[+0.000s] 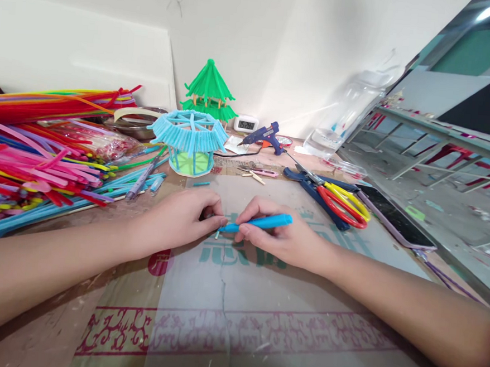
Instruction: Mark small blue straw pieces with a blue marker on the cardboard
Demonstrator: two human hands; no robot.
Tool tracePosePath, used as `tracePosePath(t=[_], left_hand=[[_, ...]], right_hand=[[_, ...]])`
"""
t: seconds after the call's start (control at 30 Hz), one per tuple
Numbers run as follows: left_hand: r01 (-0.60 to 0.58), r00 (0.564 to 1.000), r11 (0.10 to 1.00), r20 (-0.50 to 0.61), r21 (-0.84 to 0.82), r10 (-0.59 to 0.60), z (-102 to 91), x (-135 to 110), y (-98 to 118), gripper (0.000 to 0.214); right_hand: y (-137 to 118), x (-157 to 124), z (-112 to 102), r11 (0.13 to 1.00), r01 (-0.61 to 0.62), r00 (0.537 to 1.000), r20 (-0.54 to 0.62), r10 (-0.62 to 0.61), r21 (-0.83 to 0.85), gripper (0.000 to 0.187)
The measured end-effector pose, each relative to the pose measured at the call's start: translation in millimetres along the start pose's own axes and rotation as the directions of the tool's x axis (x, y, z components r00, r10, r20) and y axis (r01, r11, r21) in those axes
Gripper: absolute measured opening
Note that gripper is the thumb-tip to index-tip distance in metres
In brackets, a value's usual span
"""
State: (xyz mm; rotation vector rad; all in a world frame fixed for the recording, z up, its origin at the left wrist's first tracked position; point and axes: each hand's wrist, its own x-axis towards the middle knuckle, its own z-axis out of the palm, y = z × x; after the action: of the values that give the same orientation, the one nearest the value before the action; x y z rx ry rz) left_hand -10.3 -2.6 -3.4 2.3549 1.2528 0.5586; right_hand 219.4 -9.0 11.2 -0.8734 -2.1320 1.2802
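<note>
My right hand (283, 239) grips a blue marker (270, 221) like a pen, its tip pointing left toward my other fingers. Between thumb and finger, my left hand (188, 216) pinches a short thin stick (217, 234), whose pale end shows below the thumb. The marker tip is at this stick; whether they touch is hard to see. Just beyond the left hand lies a short blue piece (202, 184). Behind it stands a small pavilion model with a light-blue fuzzy roof (190, 132) and a green base. A few pale sticks (256, 177) lie beyond the right hand.
Bundles of coloured pipe cleaners (32, 163) cover the left side. A green-roofed model (210, 86), a digital clock (246, 123) and a blue glue gun (267, 136) stand at the back. Scissors with red and yellow handles (344, 207) and a phone (396, 216) lie on the right.
</note>
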Motion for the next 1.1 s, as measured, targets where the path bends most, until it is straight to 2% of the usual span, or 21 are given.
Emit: tracePosePath(t=[0.1,0.3,1.1], left_hand=[[-0.002,1.0,1.0,0.002,0.004,0.002,0.1,-0.3,0.0,0.025],[-0.008,1.0,1.0,-0.012,-0.003,0.008,-0.3,-0.6,-1.0,0.024],[-0.003,1.0,1.0,-0.007,-0.008,0.003,0.5,-0.8,-0.2,0.025]], right_hand=[[0.1,0.3,0.0,1.0,-0.007,0.999,-0.038,0.007,-0.007,0.018],[-2.0,-2.4,0.0,0.997,-0.032,0.996,0.086,0.026,0.07,0.014],[-2.6,-0.9,-0.4,0.998,-0.019,0.997,0.071,0.014,0.063,0.015]])
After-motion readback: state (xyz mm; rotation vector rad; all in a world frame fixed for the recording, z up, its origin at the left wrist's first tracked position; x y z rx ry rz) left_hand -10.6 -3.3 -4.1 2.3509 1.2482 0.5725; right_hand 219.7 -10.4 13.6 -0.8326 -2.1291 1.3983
